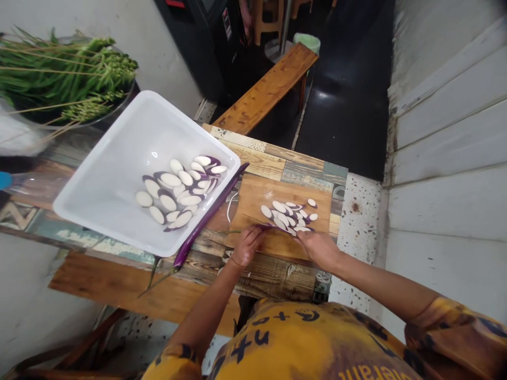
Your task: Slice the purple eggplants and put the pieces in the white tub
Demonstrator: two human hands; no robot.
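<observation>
On a wooden cutting board (246, 203) lies a pile of oval white eggplant slices (282, 217) with purple skin. My left hand (247, 245) is closed around a thin purple eggplant (266, 226) at the near side of the pile; its green stem pokes out left of my fingers. My right hand (317, 248) is closed at the near right of the slices, by the other end of the purple strip. What its fingers grip is hidden. A whole purple eggplant (206, 217) lies left of the board, against a white plastic tub (114, 142) that holds more slices.
A bowl of green vegetables (75, 79) with skewers stands at the far left. Near it lies a clear bottle with a blue cap (5, 180). A wooden bench (269, 87) is beyond the patterned table (273, 161). A white wall (447, 158) rises at the right.
</observation>
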